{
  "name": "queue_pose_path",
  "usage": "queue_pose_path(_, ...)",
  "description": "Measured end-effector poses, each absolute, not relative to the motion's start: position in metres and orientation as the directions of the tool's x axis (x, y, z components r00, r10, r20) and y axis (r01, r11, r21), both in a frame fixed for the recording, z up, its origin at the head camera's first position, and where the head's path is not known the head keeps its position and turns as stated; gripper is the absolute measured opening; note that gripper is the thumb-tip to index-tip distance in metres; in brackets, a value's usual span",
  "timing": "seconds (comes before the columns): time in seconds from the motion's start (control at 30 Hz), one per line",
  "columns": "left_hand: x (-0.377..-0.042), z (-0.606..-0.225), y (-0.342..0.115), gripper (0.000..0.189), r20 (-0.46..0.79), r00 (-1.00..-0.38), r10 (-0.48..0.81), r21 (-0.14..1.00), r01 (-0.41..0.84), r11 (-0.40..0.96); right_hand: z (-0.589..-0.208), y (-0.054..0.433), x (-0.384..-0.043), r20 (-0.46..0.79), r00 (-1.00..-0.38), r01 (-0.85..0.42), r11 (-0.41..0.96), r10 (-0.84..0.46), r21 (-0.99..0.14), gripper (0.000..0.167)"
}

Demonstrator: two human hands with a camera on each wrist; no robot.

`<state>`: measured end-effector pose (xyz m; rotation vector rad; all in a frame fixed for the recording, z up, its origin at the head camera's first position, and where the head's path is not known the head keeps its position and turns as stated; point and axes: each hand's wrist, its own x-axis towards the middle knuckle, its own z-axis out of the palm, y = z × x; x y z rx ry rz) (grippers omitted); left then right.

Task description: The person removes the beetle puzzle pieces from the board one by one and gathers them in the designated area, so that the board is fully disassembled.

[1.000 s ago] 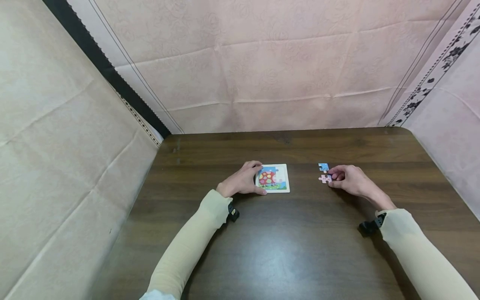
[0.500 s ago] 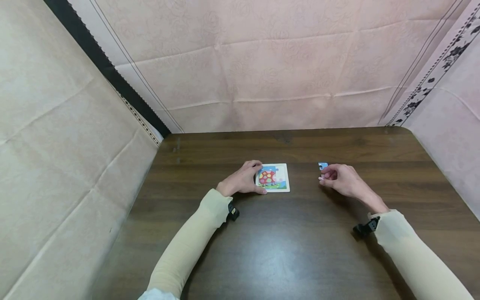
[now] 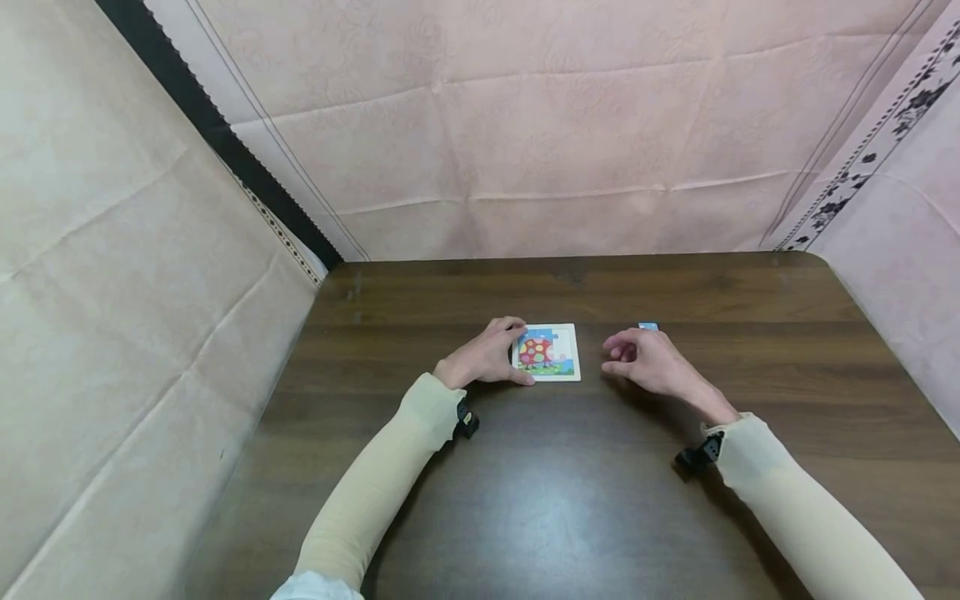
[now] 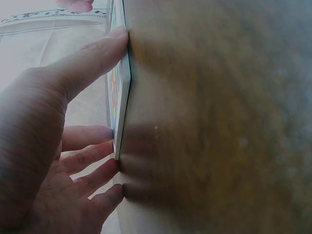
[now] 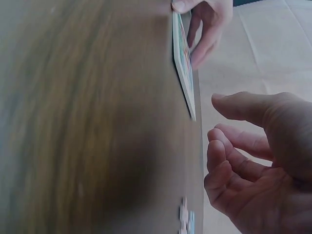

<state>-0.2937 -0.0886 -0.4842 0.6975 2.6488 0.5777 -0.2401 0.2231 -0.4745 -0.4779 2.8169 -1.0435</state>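
A small square jigsaw puzzle (image 3: 577, 367) with a white frame and a red spotted mushroom picture lies on the table. A pale patch shows at the right of its picture. My left hand (image 3: 491, 357) grips its left side, thumb on the near edge and fingers at the far edge. To the right, my right hand (image 3: 648, 360) is above the table, fingers loosely curled; the right wrist view shows a gap between thumb and fingers, with nothing visible in it. A blue puzzle piece (image 3: 648, 326) peeks out behind that hand. A pink puzzle piece (image 5: 184, 214) is visible in the right wrist view only.
The brown wooden table (image 3: 525, 467) reaches back to a pale patterned cloth (image 3: 555, 150). More cloth hangs at the left (image 3: 150, 333) and right sides. Each wrist wears a black camera.
My right hand has moved left from the loose pieces toward the puzzle, covering the pink piece in the head view. The left hand and puzzle have stayed in place.
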Motion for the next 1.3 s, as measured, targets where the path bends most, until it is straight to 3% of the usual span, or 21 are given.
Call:
queue_pose_path(0.43, -0.294, -0.482, -0.086, 0.099, -0.228, -0.818, 0.528, 0.461, 0.387, 0.799, -0.486, 0.190, -0.247, 0.015, -0.915, -0.312, 0.685, -0.403, -0.659, 0.031)
queue_pose_path(1.3, -0.296, -0.485, -0.088, 0.094, -0.203, -0.824, 0.530, 0.478, 0.388, 0.788, -0.488, 0.171, -0.256, -0.099, -0.914, -0.246, 0.731, -0.394, -0.636, 0.027)
